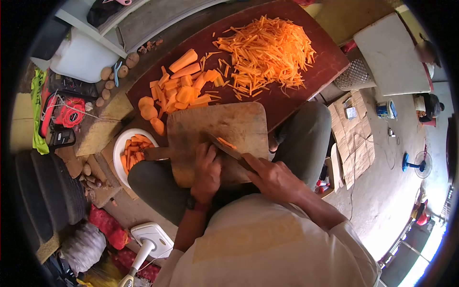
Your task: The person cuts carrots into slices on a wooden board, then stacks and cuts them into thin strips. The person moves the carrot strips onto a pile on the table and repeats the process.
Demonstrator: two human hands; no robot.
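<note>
A worn wooden cutting board (239,117) lies across my lap, against the edge of a dark red table. My right hand (273,178) is closed round the handle of a knife (228,149), whose blade slants over the board towards the upper left. Thin carrot strips (226,143) lie along the blade's far side. My left hand (208,167) rests on the board beside the blade with its fingers curled; whatever is under them is hidden. Beyond the board are carrot chunks (184,91) and a big heap of shredded carrot (270,52).
The red table (330,62) carries the carrots. At my left knee stands a white bowl (118,165) of carrot pieces. Further left are potatoes (123,71), a red tape measure (69,112) and stacked tyres (48,191). A fan (420,165) and flattened cardboard (354,138) lie right.
</note>
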